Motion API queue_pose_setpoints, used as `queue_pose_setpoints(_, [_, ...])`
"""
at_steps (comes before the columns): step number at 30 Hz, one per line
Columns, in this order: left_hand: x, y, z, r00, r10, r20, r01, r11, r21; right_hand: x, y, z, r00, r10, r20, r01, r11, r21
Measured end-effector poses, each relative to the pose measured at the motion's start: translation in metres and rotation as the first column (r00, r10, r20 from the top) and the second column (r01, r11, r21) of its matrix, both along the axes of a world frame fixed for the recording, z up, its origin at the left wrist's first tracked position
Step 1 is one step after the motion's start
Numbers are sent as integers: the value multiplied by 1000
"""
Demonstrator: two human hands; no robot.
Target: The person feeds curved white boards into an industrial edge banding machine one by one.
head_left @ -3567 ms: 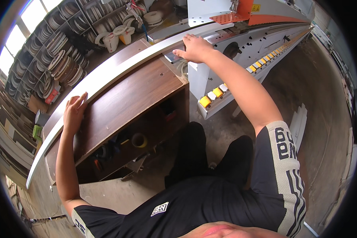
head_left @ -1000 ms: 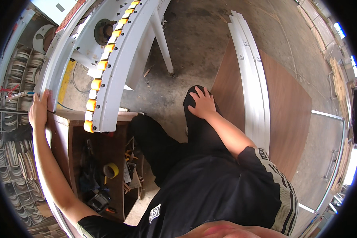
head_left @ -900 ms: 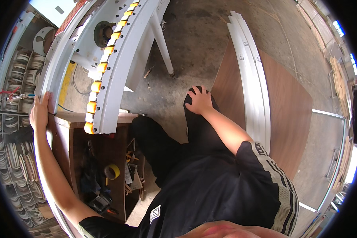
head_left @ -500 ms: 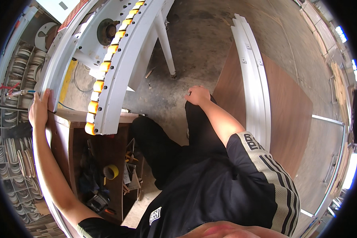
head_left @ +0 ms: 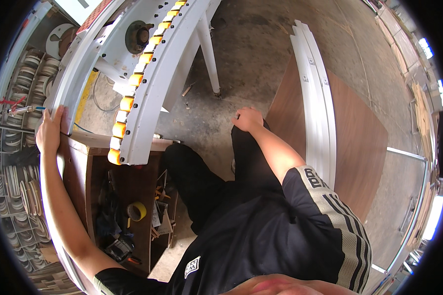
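Observation:
My left hand [head_left: 49, 132] is at the far left, beside the near end of the machine's grey metal edge rail [head_left: 70, 105]. Its fingers are apart and touch the rail, and nothing shows in its grasp. The wooden cabinet [head_left: 75, 162] stands just right of that wrist. My right hand [head_left: 248, 119] rests on my bent right knee, its fingers curled in with nothing visible in them. Between the hands runs a white beam [head_left: 147, 128] carrying a row of orange and white rollers [head_left: 127, 103].
Inside the cabinet are a yellow tape roll [head_left: 137, 211] and a dark tool [head_left: 119, 247]. On the right, a long white metal profile [head_left: 316, 108] lies across a brown board [head_left: 357, 132]. Racks of edging coils [head_left: 27, 73] line the left. A machine leg [head_left: 209, 59] meets the floor ahead.
The view has shifted slightly, so the roller beam appears a little farther right and up. Both hands keep their places, the left at the rail, the right on the knee.

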State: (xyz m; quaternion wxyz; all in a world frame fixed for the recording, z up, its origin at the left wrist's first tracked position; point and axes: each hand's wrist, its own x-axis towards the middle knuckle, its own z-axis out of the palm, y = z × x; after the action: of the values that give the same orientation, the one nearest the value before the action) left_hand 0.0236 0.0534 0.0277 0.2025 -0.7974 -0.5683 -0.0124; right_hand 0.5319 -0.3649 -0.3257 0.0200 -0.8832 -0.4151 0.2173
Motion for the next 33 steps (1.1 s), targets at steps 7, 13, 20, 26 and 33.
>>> queue_pose_setpoints(7, [-10,-7,-7,998,-61,24,60,997,46,-2,4,3,1000,29,-12,-29,999,22])
queue_pose_setpoints(13, [43,-53,28,988,95,120,-82,991,-109,0,1,5,1000,26,-12,-26,1000,14])
queue_pose_setpoints(20, [29,-47,15,981,50,186,-45,998,-32,-1,2,0,999,38,28,-38,999,-7])
queue_pose_setpoints(26, [38,-52,25,993,89,77,-82,992,-96,-2,1,8,1000,10,1,-10,1000,-21])
queue_pose_setpoints(33, [41,-56,27,991,94,94,-83,991,-109,-6,5,11,1000,-5,20,6,999,-50])
